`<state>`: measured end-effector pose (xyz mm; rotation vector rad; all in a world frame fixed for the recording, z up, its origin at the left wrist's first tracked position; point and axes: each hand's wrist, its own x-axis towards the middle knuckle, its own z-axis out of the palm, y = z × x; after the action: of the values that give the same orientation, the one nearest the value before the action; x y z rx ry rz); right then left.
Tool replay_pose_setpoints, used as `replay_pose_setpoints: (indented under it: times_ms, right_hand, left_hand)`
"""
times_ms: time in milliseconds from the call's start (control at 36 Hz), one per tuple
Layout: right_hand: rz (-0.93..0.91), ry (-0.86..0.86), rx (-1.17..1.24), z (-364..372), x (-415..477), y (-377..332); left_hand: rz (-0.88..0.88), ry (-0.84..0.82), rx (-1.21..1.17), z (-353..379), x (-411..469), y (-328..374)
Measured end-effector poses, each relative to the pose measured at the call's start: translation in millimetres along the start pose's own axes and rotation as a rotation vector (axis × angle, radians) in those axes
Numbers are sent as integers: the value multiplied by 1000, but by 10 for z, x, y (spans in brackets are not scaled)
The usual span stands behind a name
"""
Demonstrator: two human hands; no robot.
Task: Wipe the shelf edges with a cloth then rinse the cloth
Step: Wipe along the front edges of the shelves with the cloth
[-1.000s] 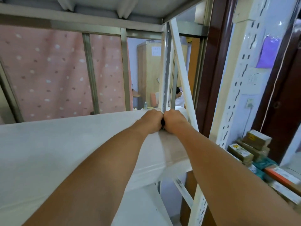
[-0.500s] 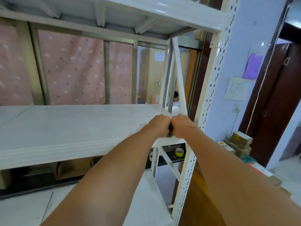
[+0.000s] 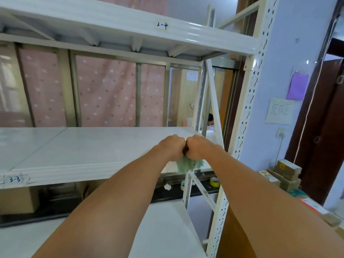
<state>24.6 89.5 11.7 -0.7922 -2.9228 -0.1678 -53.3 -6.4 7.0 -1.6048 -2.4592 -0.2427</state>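
1. While the left hand (image 3: 172,147) and right hand (image 3: 198,148) are pressed together knuckle to knuckle, both are closed into fists around the green cloth (image 3: 188,163), which bunches out below them.
2. Cloth position: on the right end of the middle shelf (image 3: 83,169), at its front edge, near the perforated post (image 3: 245,116).
3. A small dark item shows between the two fists; it cannot be identified.
4. Step in hand, as judged: edge wiping. The cloth is in contact with the shelf at its front right corner, which suggests a pass along this front edge is either ending or starting here.
5. Done so far: cannot be confirmed. The white front edge looks uniform along its length, and no wet streak or dust line marks wiped from unwiped sections.
6. Left to do, as judged:
   - the side edge at this corner;
   - the front edge of the upper shelf (image 3: 111,17), marked "2-4";
   - the lower shelf (image 3: 163,229), if it is included.
7. Rinse step: not started. The cloth is at the shelf, and no sink, tap or bucket is in view.
8. Overall estimate: the task is in its first phase, with the whole second phase outstanding.
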Motion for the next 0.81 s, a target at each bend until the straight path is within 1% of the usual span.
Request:
replay_pose_setpoints:
  times_ms: [56,167,222,306,361,417,500,583,694,750,806]
  right_hand:
    - [-13,-34,85,-11,71,-54]
    - [-43,-136,225,104,192,-143]
    - [-52,-147,342,89,251,-150]
    - [-15,-104,534,-89,330,-129]
    - [-57,-146,475,-184,381,-109]
    - [-86,-146,366,-164,444,-86]
    - [-117,-72,273,-2,509,-74]
    - [-146,52,257,168,556,-57]
    - [-188,155,222,233,651,-54]
    - [-183,123,236,157,680,-96]
    - [-158,-2,290,93,713,-138]
  left_hand:
    - [-34,-11,-25,-71,26,-105]
    - [-107,-116,-109,-125,9,-288]
    - [-147,-163,-218,-158,6,-397]
    - [-207,-152,-433,-215,77,-573]
    - [-221,-166,-546,-218,124,-649]
    - [-194,-202,-579,-195,150,-698]
    - [-120,-234,-507,-113,180,-771]
    - [-88,-167,-313,-15,211,-790]
    - [-110,-103,-202,20,307,-775]
    - [-115,-74,-130,-6,354,-769]
    - [-105,-50,-56,-12,394,-757]
